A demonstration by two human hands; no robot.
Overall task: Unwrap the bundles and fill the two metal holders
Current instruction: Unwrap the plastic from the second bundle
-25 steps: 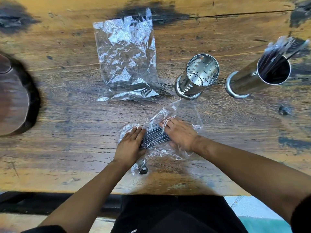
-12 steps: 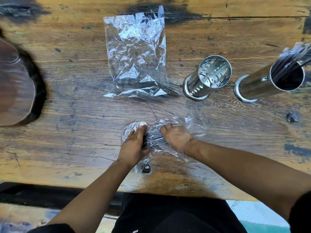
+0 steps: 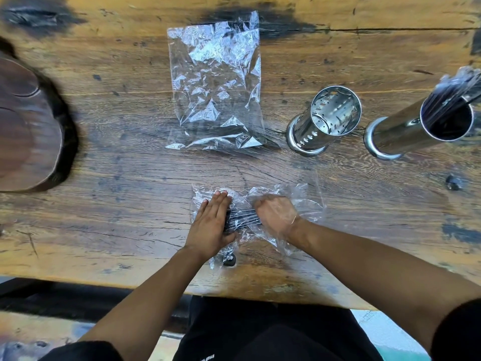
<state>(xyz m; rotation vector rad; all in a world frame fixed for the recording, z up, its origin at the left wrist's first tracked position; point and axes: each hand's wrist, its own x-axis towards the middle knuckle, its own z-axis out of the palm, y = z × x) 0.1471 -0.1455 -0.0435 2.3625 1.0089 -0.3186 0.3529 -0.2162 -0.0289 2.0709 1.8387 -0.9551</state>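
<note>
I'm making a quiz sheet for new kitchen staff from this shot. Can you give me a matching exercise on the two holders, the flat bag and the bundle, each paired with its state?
Things:
1. near metal holder
2. far-right metal holder
3. flat plastic bag
4. wrapped bundle

States:
a. lies on the table with nothing in it, beyond the hands
b. dark sticks poke out of its mouth
c. under both hands, clear wrap around it
d. stands with nothing visible inside, perforated wall showing

Pairs: 1-d, 2-b, 3-a, 4-c
</note>
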